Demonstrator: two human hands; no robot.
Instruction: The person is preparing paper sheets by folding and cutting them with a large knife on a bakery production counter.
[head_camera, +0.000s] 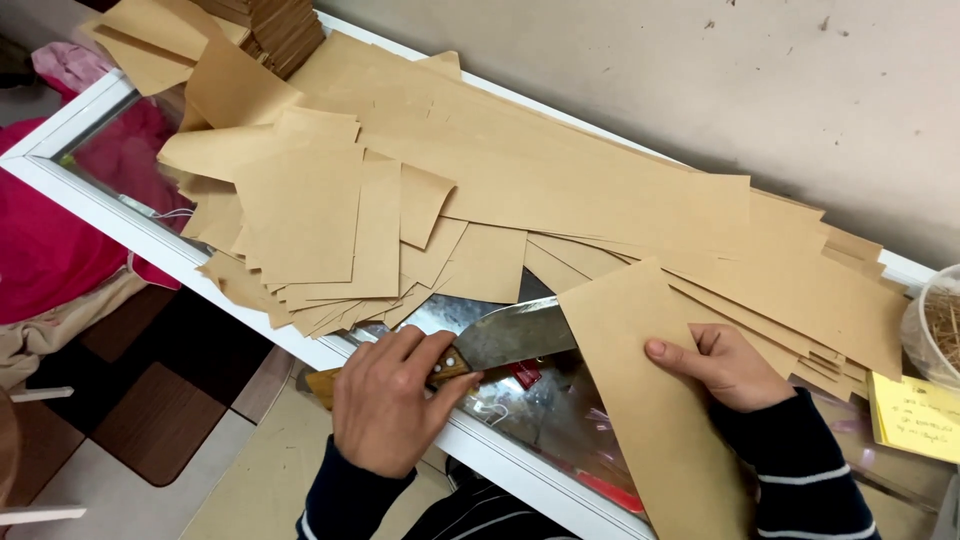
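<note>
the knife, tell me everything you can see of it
The knife is a broad cleaver with a dull grey metal blade and a brown wooden handle. It lies nearly flat over the glass counter top, its blade tip slipped under a folded brown paper sheet. The left hand grips the handle; the right hand presses the sheet.

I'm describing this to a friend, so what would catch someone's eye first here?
Probably the big knife, gripped by the left hand with its blade slid under a brown paper sheet that the right hand holds down. Behind them, a heap of cut paper squares covers the glass-topped counter.
</note>
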